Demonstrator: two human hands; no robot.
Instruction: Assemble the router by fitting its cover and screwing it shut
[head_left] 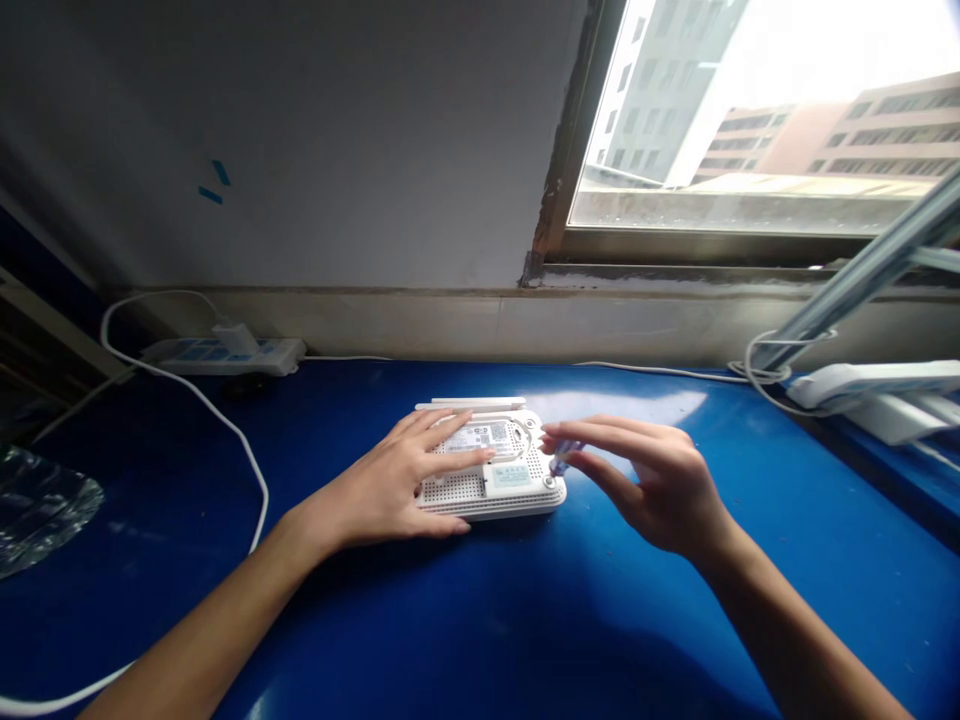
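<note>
A white router-like device (517,478) lies label side up on the blue table, with thin white antennas (480,403) along its far edge. My left hand (409,475) rests on its left part, fingers spread over the vents and label. Between the thumb and fingers of my right hand (645,475) is a small clear and bluish tool (568,456), perhaps a screwdriver. The tool's lower end is at the round screw hole (550,481) in the device's near right corner. Whether the tip sits inside the hole cannot be made out.
A power strip (281,355) with a plugged adapter and a white cable (225,425) lie at the left. Crumpled clear plastic (45,505) is at far left. Another white power strip (874,380) and a metal bar (862,270) stand at the right.
</note>
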